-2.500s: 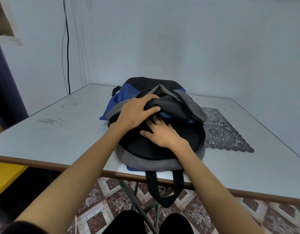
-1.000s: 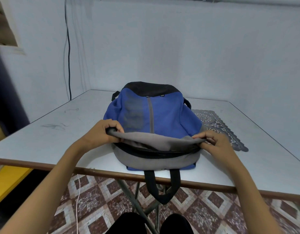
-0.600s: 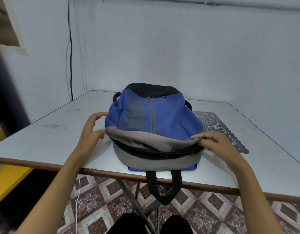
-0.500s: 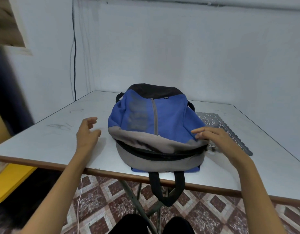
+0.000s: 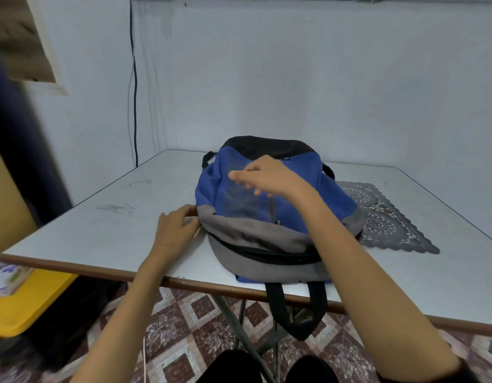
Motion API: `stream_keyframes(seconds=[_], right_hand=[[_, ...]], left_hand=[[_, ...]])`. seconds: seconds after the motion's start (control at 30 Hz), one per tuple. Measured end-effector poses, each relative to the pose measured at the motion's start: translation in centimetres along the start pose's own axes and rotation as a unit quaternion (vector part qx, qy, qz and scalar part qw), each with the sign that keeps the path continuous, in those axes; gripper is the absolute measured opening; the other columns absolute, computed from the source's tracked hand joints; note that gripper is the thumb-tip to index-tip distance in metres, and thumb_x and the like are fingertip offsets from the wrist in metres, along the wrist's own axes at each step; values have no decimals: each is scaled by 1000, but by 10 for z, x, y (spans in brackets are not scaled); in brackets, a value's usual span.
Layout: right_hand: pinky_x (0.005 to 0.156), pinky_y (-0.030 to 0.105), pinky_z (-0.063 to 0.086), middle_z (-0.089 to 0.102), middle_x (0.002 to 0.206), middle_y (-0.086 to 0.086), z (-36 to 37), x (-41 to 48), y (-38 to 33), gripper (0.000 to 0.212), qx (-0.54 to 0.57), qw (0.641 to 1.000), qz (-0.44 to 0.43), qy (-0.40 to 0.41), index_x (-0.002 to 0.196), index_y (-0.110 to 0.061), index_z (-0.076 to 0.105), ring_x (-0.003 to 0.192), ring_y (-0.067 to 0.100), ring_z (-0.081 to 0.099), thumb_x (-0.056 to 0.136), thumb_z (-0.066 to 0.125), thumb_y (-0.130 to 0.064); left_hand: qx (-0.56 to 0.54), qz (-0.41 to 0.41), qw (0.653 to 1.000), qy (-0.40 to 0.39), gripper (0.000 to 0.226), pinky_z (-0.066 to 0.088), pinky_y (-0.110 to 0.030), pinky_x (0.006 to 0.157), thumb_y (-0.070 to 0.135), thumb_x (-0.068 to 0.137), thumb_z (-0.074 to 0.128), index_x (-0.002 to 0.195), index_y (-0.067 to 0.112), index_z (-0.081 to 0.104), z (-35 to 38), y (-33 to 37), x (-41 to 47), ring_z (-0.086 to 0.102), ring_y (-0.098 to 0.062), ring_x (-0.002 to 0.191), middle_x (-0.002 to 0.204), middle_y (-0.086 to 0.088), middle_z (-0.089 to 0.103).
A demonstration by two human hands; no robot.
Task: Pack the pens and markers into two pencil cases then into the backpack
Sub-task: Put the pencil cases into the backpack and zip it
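One backpack (image 5: 330,202) lies flat near the front edge of the table (image 5: 115,230), blue panel facing up, black end toward the wall and grey end toward the person. A dark zip line runs across the grey part; whether it is closed I cannot tell. A black strap loop (image 5: 294,313) hangs from the grey end over the table's edge.

The right hand (image 5: 269,178) hovers above the blue panel, fingers loosely curled and a little apart, blurred, with nothing in them that I can make out. The left hand (image 5: 174,230) rests on the tabletop at the bag's left corner, fingers lying close together and only slightly bent, the thumb and fingertips touching the edge of the grey fabric.

A dark lace mat (image 5: 388,219) lies just beside the bag on the right, partly tucked under it. A black cable (image 5: 134,92) runs down the wall corner behind. Under the table are patterned tiles (image 5: 189,322) and, off left, something yellow (image 5: 26,299).
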State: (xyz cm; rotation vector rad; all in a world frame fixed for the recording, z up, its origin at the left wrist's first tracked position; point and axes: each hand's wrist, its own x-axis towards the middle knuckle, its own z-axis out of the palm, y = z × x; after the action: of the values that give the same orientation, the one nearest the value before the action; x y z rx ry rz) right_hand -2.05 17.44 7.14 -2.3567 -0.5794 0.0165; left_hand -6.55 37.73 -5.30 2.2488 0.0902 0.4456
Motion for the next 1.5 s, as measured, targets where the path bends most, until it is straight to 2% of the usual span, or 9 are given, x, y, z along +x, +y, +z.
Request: stream_keyframes(seconds=[0.17, 0.3, 0.5, 0.7, 0.8, 0.9, 1.17, 1.3, 1.5], right_hand=[[74, 36, 57, 69, 86, 7, 48, 36, -23, 55, -87, 993, 48, -70, 99, -6, 62, 71, 22, 67, 87, 55, -60], [75, 31, 52, 67, 84, 2, 74, 47, -16, 54, -173, 980, 69, -65, 89, -15, 52, 67, 17, 60, 79, 59, -68], [73, 34, 49, 53, 79, 3, 80, 61, -2, 21, -95, 989, 90, -66, 75, -16, 45, 80, 25, 58, 84, 59, -30], [76, 35, 52, 59, 75, 1, 88, 66, 0, 43, -100, 988, 96, -65, 73, -17, 49, 73, 20, 60, 83, 59, -58], [70, 32, 46, 54, 74, 1, 91, 69, 1, 37, -128, 985, 98, -65, 69, -18, 44, 75, 22, 58, 87, 59, -47], [71, 34, 46, 51, 73, 2, 92, 73, 5, 29, -116, 985, 106, -67, 68, -17, 42, 77, 25, 56, 88, 58, -32], [65, 34, 40, 45, 71, 2, 95, 76, 9, 30, -103, 985, 118, -76, 65, -17, 39, 70, 22, 48, 89, 52, -29], [68, 35, 41, 46, 71, 3, 95, 77, 9, 28, -73, 986, 127, -81, 66, -18, 39, 73, 24, 49, 88, 54, -29], [53, 28, 28, 39, 66, -2, 94, 74, 14, 31, -102, 986, 119, -55, 64, -18, 34, 60, 15, 38, 89, 51, -26]], left_hand=[[-43, -2, 999, 27, 22, 45, -44, 100, 25, 92, 58, 113, 18, 62, 1, -2, 0, 63, -24, 108, 111, -2, 69], [-61, -8, 998, 32, 17, 44, -35, 91, 15, 94, 61, 110, 20, 58, 4, -4, 1, 64, -16, 95, 92, 10, 65], [-46, 9, 996, 73, 12, 43, -18, 75, 15, 94, 63, 100, 21, 72, 4, -8, 8, 63, -15, 91, 94, 5, 71], [-4, 5, 998, 56, 21, 47, -32, 87, 20, 95, 61, 115, 17, 66, 7, -8, 11, 64, -20, 98, 106, 2, 68], [53, 13, 998, 40, 32, 45, -42, 98, 16, 96, 56, 128, 19, 60, 7, -7, 13, 62, -24, 107, 122, 0, 66], [118, 17, 992, 27, 38, 41, -45, 101, 17, 97, 53, 133, 26, 57, 8, -6, 15, 59, -25, 115, 121, 3, 69], [1, -28, 995, 99, 9, 46, -34, 87, 19, 89, 68, 97, 21, 67, 6, -4, 18, 66, -17, 92, 88, 10, 66], [-41, -41, 993, 104, 12, 49, -30, 84, 14, 85, 72, 93, 22, 72, 2, -3, 14, 67, -15, 88, 80, 8, 68], [-56, -33, 993, 100, 18, 52, -27, 81, 12, 79, 75, 82, 29, 77, -2, -1, 0, 68, -4, 81, 72, 14, 71]])
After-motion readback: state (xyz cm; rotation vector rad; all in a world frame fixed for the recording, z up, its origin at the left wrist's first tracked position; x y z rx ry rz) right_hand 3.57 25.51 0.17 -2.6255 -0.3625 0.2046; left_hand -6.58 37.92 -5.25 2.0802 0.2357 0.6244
